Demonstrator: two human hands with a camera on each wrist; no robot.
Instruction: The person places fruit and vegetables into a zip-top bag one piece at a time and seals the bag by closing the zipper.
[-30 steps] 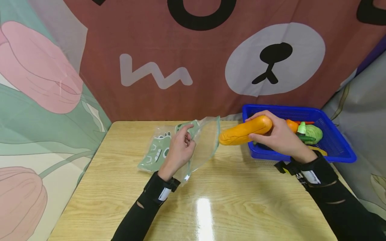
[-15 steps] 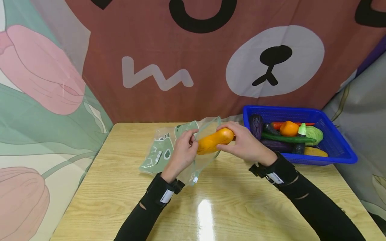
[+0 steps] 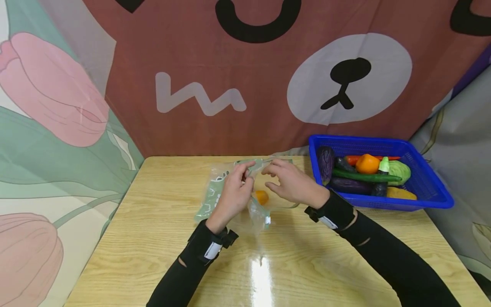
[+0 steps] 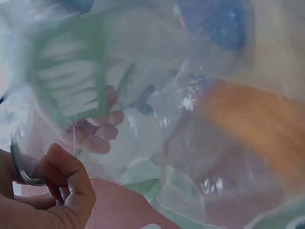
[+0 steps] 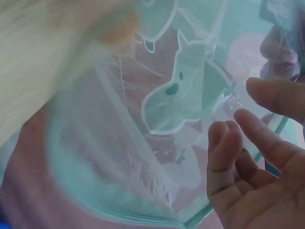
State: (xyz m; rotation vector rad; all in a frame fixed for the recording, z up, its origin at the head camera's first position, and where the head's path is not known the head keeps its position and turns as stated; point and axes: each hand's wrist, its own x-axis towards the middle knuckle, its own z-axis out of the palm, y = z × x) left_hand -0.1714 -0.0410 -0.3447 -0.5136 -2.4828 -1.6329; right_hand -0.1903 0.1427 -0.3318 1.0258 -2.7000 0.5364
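My left hand (image 3: 237,192) pinches the rim of a clear zip bag (image 3: 213,197) with green cartoon prints. In the left wrist view, the curled fingers (image 4: 71,181) hold the film. A long orange squash (image 3: 262,197) lies inside the bag, largely covered by the left hand and the film; through the plastic it appears as a blurred orange shape (image 4: 252,119). My right hand (image 3: 293,182) is at the bag's mouth, thumb and fingers apart with nothing between them. The right wrist view shows those fingers (image 5: 224,157) close beside the bag's green-edged opening.
A blue plastic basket (image 3: 433,187) stands at the right rear of the wooden table (image 3: 153,256). It holds eggplants (image 3: 326,161), a cucumber (image 3: 366,175), an orange round vegetable (image 3: 368,163), a cabbage (image 3: 400,171) and other vegetables. A printed cloth (image 3: 199,132) hangs behind.
My right hand carried the squash left from over the basket into the bag and let go of it. The left hand kept its hold on the bag, which has shifted slightly right.
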